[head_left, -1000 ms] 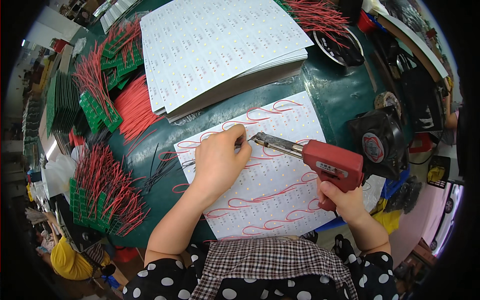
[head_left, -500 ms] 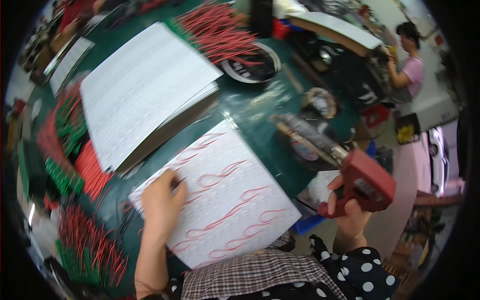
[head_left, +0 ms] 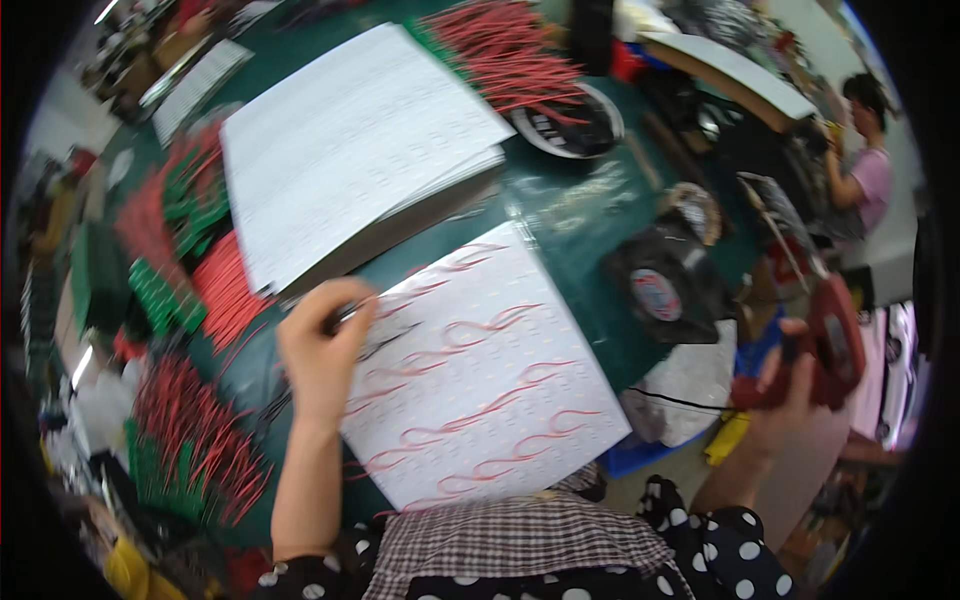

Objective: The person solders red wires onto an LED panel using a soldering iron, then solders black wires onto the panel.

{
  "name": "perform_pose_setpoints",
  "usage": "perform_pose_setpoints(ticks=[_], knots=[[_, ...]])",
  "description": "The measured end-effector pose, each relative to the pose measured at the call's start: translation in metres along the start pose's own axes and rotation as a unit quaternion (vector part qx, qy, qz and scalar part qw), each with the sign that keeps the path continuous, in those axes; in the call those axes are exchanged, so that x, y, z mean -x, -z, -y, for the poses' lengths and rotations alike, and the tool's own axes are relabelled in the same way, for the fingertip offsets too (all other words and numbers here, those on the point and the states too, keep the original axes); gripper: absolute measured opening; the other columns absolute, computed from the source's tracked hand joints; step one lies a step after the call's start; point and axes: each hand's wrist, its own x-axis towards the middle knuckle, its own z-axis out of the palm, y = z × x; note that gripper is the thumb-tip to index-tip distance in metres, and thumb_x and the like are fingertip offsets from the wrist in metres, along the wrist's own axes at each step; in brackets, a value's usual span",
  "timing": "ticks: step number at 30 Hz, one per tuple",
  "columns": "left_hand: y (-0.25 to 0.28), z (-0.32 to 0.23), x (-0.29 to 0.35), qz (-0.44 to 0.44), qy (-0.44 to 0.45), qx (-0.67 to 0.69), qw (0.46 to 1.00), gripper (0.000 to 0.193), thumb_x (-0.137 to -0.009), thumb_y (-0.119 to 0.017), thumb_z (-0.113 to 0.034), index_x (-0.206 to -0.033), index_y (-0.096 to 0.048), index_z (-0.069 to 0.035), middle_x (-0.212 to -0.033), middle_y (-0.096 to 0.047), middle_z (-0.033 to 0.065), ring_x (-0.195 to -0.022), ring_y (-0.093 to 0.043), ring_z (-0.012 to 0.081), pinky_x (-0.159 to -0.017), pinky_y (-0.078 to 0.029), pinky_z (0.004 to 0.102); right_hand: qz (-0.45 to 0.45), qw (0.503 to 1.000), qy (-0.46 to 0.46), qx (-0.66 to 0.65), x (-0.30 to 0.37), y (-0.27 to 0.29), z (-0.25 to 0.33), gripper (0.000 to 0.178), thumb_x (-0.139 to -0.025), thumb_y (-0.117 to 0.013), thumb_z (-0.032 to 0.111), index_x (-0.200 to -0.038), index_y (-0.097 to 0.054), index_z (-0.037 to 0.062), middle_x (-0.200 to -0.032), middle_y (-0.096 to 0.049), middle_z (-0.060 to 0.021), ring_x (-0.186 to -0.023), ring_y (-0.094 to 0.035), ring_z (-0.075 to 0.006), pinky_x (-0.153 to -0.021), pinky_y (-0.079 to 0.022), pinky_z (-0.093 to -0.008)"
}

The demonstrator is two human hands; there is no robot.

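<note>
A white circuit board sheet [head_left: 480, 375] lies at an angle in front of me, with rows of curved red wires across it. Over its left edge is my left hand [head_left: 325, 335], fingers pinched on thin dark wires [head_left: 385, 343] that stick out to the right. My right hand [head_left: 785, 390] grips a red soldering gun [head_left: 838, 335], held off to the right of the sheet and blurred by motion. The gun's slim front end points up and away. A black cord runs toward the gun from the left.
A thick stack of white sheets [head_left: 350, 150] stands behind. Bundles of red wire [head_left: 200, 430] lie left, and more red wires [head_left: 510, 60] at the back. A black block with a round label [head_left: 655, 290] and a solder reel [head_left: 692, 212] sit right. Another person [head_left: 865, 185] works at far right.
The view has shifted. My right hand has swung the soldering gun further right, its front end away from the sheet. My left hand has moved toward the sheet's left edge; dark wires now show at its fingertips.
</note>
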Motion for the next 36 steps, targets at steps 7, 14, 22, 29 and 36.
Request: perform_pose_setpoints(ticks=[7,14,22,29,36], knots=[[-0.029,0.005,-0.002,0.109,0.114,0.186,0.970,0.009,-0.075,-0.061,0.003,-0.084,-0.059,0.003,-0.080,-0.063,0.0059,-0.073,-0.059,0.0099,-0.065,-0.046,0.0197,0.136,0.981,-0.129,-0.045,0.025,-0.048,0.006,0.067,-0.079,-0.062,0.035,-0.123,-0.034,-0.0075,-0.098,-0.054,-0.0207,-0.052,-0.050,-0.0116,-0.043,-0.040,-0.0204],[-0.031,0.009,0.002,0.189,0.086,-0.087,0.974,0.012,-0.071,-0.059,0.000,-0.082,-0.062,0.005,-0.071,-0.063,0.0104,-0.063,-0.058,0.0136,-0.060,-0.044,0.0234,0.312,0.867,-0.371,-0.112,0.034,-0.083,-0.020,0.039,-0.080,-0.056,0.004,-0.117,-0.045,-0.0025,-0.101,-0.058,-0.0133,-0.054,-0.047,-0.0075,-0.047,-0.039,-0.0195],[-0.032,0.007,0.006,0.178,0.077,-0.133,0.972,0.011,-0.070,-0.059,0.000,-0.079,-0.061,0.004,-0.069,-0.061,0.0119,-0.060,-0.055,0.0161,-0.059,-0.044,0.0267,0.353,0.823,-0.443,-0.042,0.036,-0.100,-0.027,0.043,-0.081,-0.059,0.011,-0.119,-0.043,-0.0017,-0.096,-0.058,-0.0167,-0.055,-0.051,-0.0119,-0.049,-0.043,-0.0234],[-0.033,0.009,0.002,0.144,0.034,-0.049,0.988,0.010,-0.070,-0.063,0.000,-0.079,-0.062,0.005,-0.073,-0.057,0.0103,-0.064,-0.054,0.0164,-0.060,-0.042,0.0258,0.291,0.857,-0.415,-0.095,0.038,-0.107,-0.030,0.028,-0.080,-0.061,0.007,-0.106,-0.055,-0.0010,-0.089,-0.063,-0.0070,-0.056,-0.052,-0.0062,-0.049,-0.044,-0.0202],[-0.044,0.016,0.009,0.124,0.023,-0.100,0.987,0.009,-0.072,-0.063,0.001,-0.078,-0.061,0.006,-0.075,-0.057,0.0108,-0.066,-0.055,0.0170,-0.062,-0.044,0.0259,0.328,0.837,-0.433,-0.064,0.038,-0.105,-0.033,0.033,-0.081,-0.060,0.009,-0.110,-0.050,-0.0019,-0.088,-0.060,-0.0106,-0.056,-0.052,-0.0091,-0.049,-0.043,-0.0213]])
